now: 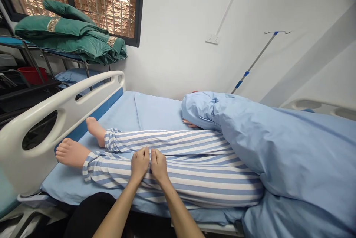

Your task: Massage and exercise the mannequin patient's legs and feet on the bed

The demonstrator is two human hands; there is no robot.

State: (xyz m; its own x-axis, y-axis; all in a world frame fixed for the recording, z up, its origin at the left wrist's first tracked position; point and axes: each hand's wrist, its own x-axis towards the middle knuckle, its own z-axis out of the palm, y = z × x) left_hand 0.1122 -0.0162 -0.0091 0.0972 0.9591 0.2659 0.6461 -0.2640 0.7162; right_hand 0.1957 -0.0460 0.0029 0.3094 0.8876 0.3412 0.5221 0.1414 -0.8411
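My left hand (140, 162) and my right hand (158, 163) are closed into fists, side by side, with thumbs uppermost. Both sit on the nearer leg of a lying figure, over blue-and-white striped pajama trousers (200, 178), around the knee or shin. Between the two fists there is a narrow gap. I see nothing in either fist; the undersides are hidden. The figure's bare feet (72, 152) point left and look smooth, like a manikin's. A light blue quilt (267, 134) covers the upper body, and the fingers of a hand (190, 123) show at its edge.
A cream footboard (63, 108) closes the bed's left end. Behind it, folded green quilts (75, 37) lie on a metal-framed bed beneath a barred window. An IV pole (256, 61) leans at the wall, near a socket (213, 39). A red bucket (32, 75) stands far left.
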